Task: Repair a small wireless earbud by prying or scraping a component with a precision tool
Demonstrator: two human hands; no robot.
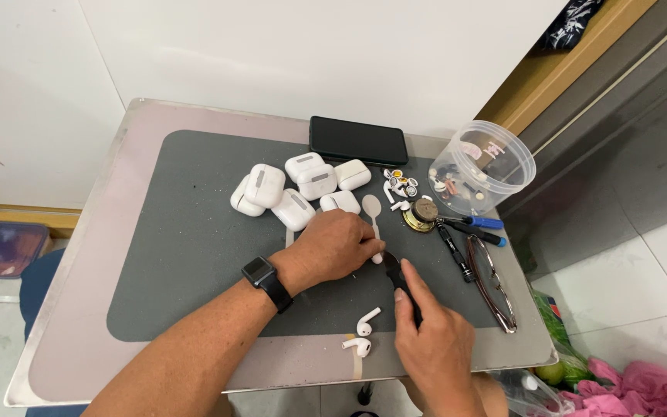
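Near the middle of the frame, on the desk, my left hand is closing over a small white earbud piece, pinning it steady, while my right hand is gripping a dark tool, its tip working there. Two earbuds are waiting just below.

1. A small metal-edged table carries a dark grey work mat.
2. White earbud charging cases cluster at the mat's far middle; a black phone lies beyond them.
3. Two white earbuds lie near the front edge.
4. At the right are a clear plastic tub, screwdrivers and eyeglasses.
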